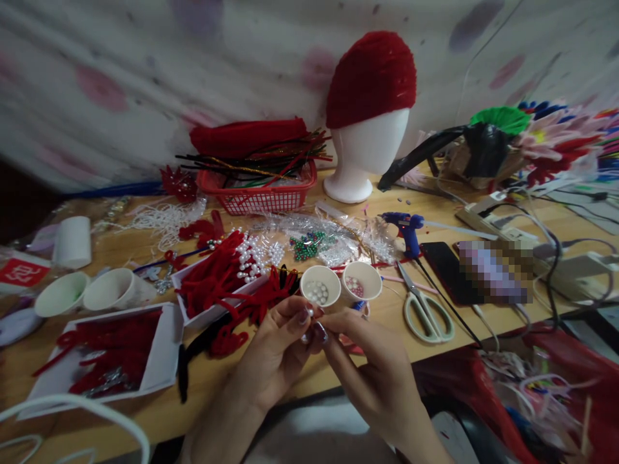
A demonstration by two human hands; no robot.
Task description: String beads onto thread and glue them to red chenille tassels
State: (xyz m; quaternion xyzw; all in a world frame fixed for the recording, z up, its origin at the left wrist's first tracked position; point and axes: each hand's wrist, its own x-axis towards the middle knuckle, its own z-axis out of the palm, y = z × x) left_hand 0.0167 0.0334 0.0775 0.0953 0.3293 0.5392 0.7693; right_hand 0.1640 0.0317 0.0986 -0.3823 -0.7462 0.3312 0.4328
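My left hand (275,351) and my right hand (372,367) meet at the table's front edge, fingertips pinched together on a small pale piece (308,335) I cannot make out. Just beyond them stand two paper cups: one (320,286) with white pearl beads, one (361,281) with pinkish beads. Red pipe-cleaner pieces (256,299) lie left of the cups, partly in a white tray (203,316).
Scissors (425,312), a blue glue gun (409,229) and a dark phone (447,267) lie to the right. A red basket (261,193) of pipe cleaners and a foam head with a red hat (370,103) stand behind. More cups (87,290) and a tray (159,361) are left.
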